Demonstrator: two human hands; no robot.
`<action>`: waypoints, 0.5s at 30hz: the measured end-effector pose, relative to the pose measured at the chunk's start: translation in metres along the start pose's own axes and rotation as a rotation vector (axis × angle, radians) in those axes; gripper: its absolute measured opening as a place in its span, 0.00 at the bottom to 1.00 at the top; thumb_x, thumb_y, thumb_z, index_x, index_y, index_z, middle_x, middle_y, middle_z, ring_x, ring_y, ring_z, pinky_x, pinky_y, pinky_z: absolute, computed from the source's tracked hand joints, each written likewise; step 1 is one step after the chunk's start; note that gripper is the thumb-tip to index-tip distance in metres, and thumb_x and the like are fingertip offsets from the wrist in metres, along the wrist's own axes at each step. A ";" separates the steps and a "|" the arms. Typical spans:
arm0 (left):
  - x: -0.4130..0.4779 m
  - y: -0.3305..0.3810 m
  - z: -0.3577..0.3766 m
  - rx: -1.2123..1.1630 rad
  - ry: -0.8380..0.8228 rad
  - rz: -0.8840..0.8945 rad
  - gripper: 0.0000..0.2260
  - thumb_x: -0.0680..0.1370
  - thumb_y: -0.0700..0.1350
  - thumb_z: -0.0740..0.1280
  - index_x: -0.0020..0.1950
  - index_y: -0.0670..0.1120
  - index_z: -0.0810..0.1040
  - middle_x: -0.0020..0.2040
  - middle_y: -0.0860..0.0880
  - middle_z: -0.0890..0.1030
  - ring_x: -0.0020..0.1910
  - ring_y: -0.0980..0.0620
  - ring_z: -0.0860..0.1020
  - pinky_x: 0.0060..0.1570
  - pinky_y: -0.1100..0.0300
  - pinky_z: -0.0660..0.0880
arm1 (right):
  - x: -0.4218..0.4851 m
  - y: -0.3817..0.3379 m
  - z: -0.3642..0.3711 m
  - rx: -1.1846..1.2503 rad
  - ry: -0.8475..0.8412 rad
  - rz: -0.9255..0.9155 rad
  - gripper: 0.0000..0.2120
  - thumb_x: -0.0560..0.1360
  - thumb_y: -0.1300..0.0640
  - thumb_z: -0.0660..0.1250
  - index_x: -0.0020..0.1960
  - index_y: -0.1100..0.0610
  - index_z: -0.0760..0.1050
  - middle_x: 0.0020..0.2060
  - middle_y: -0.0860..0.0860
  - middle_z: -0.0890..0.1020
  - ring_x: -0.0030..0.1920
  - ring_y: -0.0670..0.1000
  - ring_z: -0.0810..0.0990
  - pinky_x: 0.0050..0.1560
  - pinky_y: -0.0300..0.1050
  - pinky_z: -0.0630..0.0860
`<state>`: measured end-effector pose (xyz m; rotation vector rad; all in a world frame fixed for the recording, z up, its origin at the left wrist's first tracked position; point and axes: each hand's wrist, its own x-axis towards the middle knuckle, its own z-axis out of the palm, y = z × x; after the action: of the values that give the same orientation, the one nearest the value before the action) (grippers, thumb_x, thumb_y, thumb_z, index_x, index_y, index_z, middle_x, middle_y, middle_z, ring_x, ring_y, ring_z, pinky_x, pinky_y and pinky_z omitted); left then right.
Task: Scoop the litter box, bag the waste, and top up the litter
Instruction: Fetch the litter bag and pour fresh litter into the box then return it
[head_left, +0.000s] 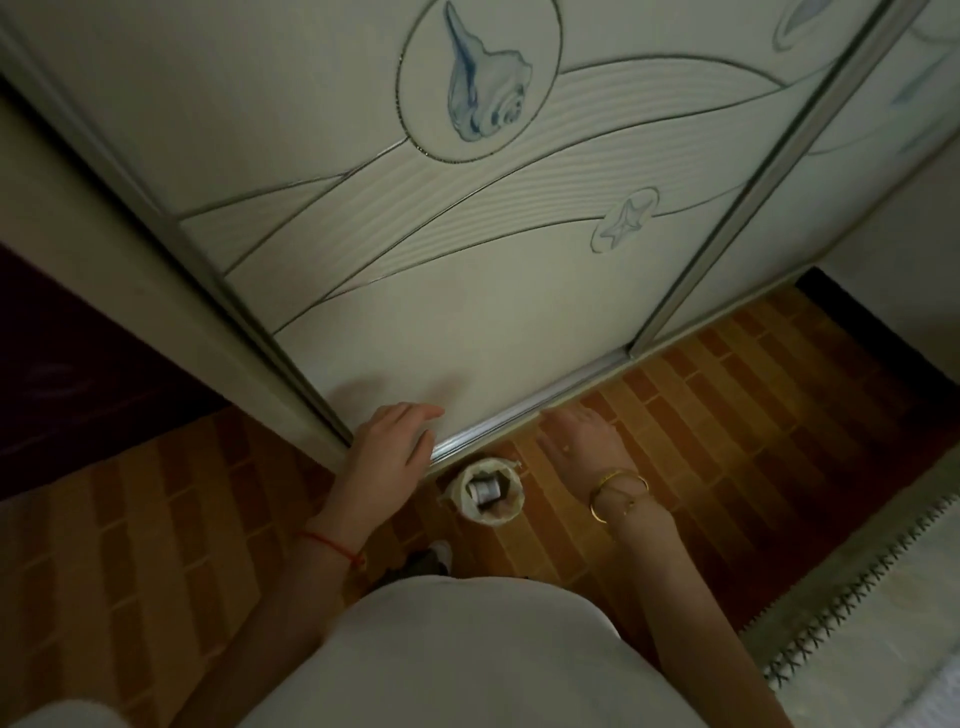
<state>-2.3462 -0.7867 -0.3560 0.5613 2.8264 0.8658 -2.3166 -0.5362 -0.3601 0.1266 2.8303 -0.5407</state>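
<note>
Beside sliding door (415, 322), small pale bin (515, 500), roll (485, 489) inside

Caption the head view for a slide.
Facing a sliding door: left hand on its lower corner, right hand open over the floor, basket between them.

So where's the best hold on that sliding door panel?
Probably its left metal edge strip, approached from the left: the sliding door panel face is flat, no handle visible. The left hand lies flat by that edge.
</note>
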 end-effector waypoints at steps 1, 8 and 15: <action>-0.008 0.005 0.003 -0.007 0.019 -0.022 0.18 0.78 0.50 0.56 0.61 0.46 0.78 0.56 0.48 0.81 0.57 0.46 0.77 0.58 0.50 0.74 | -0.004 0.003 -0.003 0.014 -0.009 -0.016 0.20 0.80 0.47 0.57 0.69 0.53 0.69 0.64 0.52 0.75 0.67 0.54 0.69 0.66 0.48 0.65; -0.077 0.041 0.018 -0.021 0.164 -0.254 0.14 0.82 0.44 0.59 0.67 0.47 0.75 0.61 0.49 0.77 0.61 0.50 0.73 0.60 0.54 0.72 | -0.023 0.009 -0.012 0.047 -0.093 -0.190 0.20 0.79 0.50 0.60 0.69 0.55 0.69 0.65 0.54 0.75 0.66 0.54 0.70 0.66 0.45 0.65; -0.163 0.054 0.034 -0.093 0.319 -0.503 0.14 0.83 0.46 0.57 0.68 0.51 0.73 0.64 0.50 0.76 0.63 0.52 0.73 0.62 0.53 0.72 | -0.028 -0.018 -0.002 -0.005 -0.260 -0.419 0.21 0.80 0.49 0.59 0.71 0.54 0.67 0.66 0.54 0.74 0.67 0.54 0.69 0.66 0.45 0.65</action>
<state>-2.1709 -0.7909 -0.3508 -0.3227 2.9563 1.0387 -2.2921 -0.5537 -0.3445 -0.5104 2.6029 -0.5838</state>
